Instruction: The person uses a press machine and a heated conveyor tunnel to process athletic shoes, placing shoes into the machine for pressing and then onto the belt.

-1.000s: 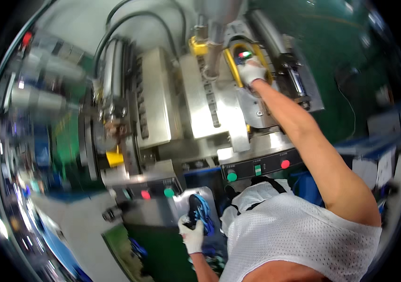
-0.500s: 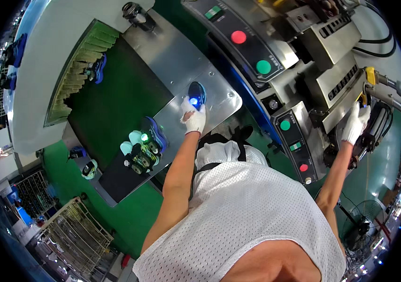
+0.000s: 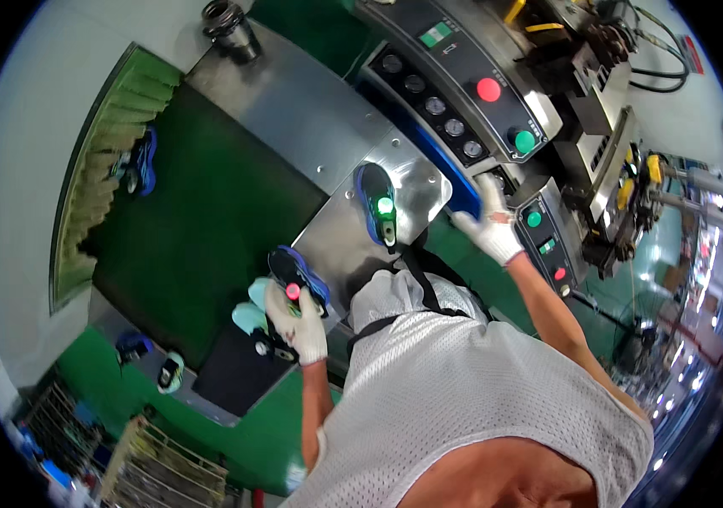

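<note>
Now the left hand (image 3: 298, 330) is at a dark blue-edged shoe (image 3: 288, 265) on the near side of the metal table (image 3: 260, 93), thumb and fingers partly bent around it; whether the grip has closed cannot be told. The right hand (image 3: 497, 227) hangs beside the lower control panel (image 3: 554, 256), fingers spread wide and nothing in them. Half a second ago the left hand was on a shoe at the table's corner and the right reached to the machine (image 3: 600, 182); both have come away, so, as I judge it, handling has passed from the corner and the machine to the shoe under the left hand. A second dark shoe (image 3: 373, 193) lies at that corner, free of either hand, a green glow on it. Pale mint shoe parts (image 3: 249, 317) crowd beside the left hand. Farther out, the dark green belt (image 3: 209, 186) runs to a fringed curtain (image 3: 114, 161), where a blue shoe (image 3: 146, 161) rests close by. A dark jar (image 3: 232, 32) stands at the table's far end, and a metal rack (image 3: 162, 466) sits on the green floor at the lower left.
</note>
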`<move>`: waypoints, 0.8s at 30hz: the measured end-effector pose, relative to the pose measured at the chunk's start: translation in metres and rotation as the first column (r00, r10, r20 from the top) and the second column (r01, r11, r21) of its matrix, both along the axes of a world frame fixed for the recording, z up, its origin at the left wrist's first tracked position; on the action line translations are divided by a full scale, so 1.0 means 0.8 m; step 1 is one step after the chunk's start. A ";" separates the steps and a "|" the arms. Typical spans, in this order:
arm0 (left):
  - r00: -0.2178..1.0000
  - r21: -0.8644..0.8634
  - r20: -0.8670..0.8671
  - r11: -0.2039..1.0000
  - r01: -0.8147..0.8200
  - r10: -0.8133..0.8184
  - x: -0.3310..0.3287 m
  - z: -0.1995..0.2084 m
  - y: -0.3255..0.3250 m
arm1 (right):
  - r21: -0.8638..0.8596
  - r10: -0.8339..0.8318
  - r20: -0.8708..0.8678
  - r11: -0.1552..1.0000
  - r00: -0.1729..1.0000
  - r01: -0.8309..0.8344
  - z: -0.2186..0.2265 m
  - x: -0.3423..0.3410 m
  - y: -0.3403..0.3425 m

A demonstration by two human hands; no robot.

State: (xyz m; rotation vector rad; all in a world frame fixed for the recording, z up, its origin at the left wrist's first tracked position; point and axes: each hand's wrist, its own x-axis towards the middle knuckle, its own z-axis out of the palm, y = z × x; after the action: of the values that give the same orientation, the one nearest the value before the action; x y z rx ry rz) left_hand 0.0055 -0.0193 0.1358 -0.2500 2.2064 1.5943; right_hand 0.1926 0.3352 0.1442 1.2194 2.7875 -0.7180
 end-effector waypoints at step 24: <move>0.314 0.122 -0.254 0.292 0.949 -0.915 0.139 0.024 0.274 | -0.721 -0.931 -0.305 0.362 0.198 0.591 0.012 0.119 -0.150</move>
State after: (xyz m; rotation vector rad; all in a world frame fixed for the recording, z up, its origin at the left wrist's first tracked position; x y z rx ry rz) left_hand 0.1169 0.2003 0.1550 1.1164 1.5494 1.0985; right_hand 0.2877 0.2150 0.1540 2.7232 1.6779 -2.1567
